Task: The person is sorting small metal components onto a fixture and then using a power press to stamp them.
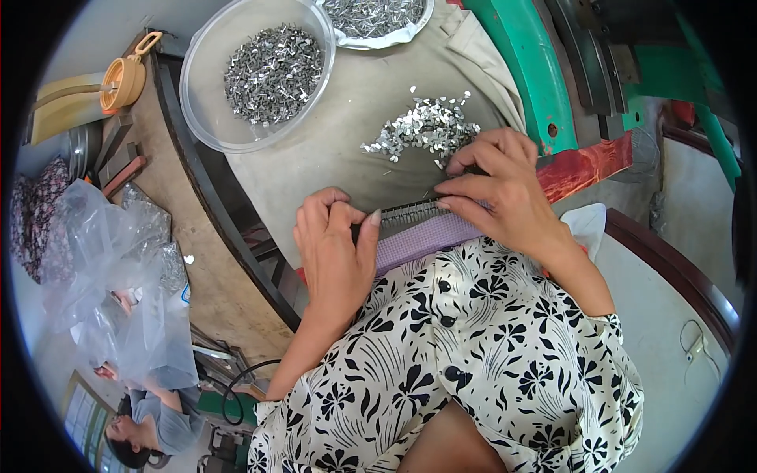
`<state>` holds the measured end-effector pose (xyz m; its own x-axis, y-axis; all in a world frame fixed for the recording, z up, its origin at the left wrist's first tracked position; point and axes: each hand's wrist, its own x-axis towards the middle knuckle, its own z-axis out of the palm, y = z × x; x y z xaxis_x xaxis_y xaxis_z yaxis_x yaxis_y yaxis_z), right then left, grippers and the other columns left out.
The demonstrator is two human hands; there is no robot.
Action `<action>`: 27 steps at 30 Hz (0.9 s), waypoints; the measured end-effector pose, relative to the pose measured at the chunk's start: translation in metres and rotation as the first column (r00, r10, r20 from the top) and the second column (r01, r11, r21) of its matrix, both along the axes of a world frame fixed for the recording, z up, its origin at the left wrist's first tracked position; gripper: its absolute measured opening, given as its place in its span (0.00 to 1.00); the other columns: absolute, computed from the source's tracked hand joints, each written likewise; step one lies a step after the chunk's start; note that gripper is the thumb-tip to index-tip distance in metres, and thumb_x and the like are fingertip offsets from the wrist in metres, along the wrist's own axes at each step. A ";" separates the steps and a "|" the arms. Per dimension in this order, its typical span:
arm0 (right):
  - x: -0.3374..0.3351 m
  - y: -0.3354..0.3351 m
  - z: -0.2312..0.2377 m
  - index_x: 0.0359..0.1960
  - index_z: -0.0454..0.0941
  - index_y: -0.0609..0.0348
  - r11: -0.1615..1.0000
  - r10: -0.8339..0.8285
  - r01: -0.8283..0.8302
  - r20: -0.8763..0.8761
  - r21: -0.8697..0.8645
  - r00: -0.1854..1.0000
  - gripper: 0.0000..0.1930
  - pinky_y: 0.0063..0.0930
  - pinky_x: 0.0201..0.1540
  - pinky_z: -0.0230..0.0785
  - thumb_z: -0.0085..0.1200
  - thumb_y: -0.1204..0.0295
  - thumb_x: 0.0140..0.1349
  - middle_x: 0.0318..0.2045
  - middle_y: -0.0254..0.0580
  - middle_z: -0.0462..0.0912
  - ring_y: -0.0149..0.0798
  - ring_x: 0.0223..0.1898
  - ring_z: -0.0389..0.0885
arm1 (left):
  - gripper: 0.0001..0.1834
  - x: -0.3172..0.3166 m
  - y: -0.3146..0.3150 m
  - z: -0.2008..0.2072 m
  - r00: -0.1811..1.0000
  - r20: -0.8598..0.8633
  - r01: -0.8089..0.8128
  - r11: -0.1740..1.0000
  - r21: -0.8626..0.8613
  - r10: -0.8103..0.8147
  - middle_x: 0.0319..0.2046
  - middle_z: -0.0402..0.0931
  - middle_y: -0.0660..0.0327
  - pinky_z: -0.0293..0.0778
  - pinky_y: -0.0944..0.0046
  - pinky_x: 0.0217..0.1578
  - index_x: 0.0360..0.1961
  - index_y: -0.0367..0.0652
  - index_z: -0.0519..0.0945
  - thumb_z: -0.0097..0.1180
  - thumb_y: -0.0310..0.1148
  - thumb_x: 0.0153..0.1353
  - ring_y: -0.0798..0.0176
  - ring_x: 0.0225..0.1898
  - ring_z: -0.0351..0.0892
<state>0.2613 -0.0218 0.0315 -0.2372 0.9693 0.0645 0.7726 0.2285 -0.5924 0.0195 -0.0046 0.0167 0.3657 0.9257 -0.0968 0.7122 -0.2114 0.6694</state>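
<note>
A narrow dark strip (412, 211) carrying a row of small, thin metal pieces lies across in front of me, close to my body. My left hand (335, 248) is closed on its left end, thumb along the near side. At the other end my right hand (505, 185) has thumb and index finger pinched together; whatever they hold is too small to make out. Just beyond the right fingers, a loose heap of small, shiny flat metal pieces (426, 130) lies on the beige cloth (347, 134). A folded purple checked cloth (426, 243) rests beneath the strip's near side.
A clear round plastic tub (189, 87) of small metal parts stands at far left, beside a second container (430, 20). Green machine framing (524, 75) borders the far right. On the left are a wooden bench (209, 272), clear plastic bags (158, 315) and another person (162, 422).
</note>
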 end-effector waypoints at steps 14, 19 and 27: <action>0.064 -0.063 -0.007 0.39 0.88 0.58 0.851 -0.493 0.493 -0.044 0.183 0.869 0.15 0.32 0.46 0.68 0.68 0.79 0.46 0.38 0.38 0.81 0.42 0.43 0.75 | 0.07 0.018 0.030 0.031 0.993 -0.100 0.084 0.972 0.220 -0.064 0.42 0.72 0.50 0.67 0.54 0.46 0.33 0.37 0.76 0.62 0.22 0.56 0.47 0.45 0.71; 0.085 -0.067 -0.007 0.46 0.85 0.58 0.895 -0.446 0.443 0.154 0.055 0.882 0.18 0.35 0.50 0.69 0.66 0.78 0.50 0.45 0.43 0.79 0.46 0.46 0.75 | 0.11 0.051 0.094 0.042 0.977 -0.094 0.210 0.788 0.579 -0.191 0.41 0.73 0.57 0.66 0.54 0.41 0.34 0.42 0.76 0.67 0.28 0.52 0.52 0.39 0.72; 0.105 -0.064 -0.020 0.46 0.84 0.61 0.880 -0.458 0.459 0.034 -0.120 0.888 0.19 0.33 0.45 0.71 0.67 0.78 0.49 0.39 0.43 0.80 0.44 0.41 0.78 | 0.06 0.078 0.139 0.035 0.948 -0.151 0.308 0.681 0.665 -0.281 0.37 0.77 0.62 0.67 0.59 0.42 0.31 0.41 0.82 0.66 0.27 0.52 0.58 0.40 0.76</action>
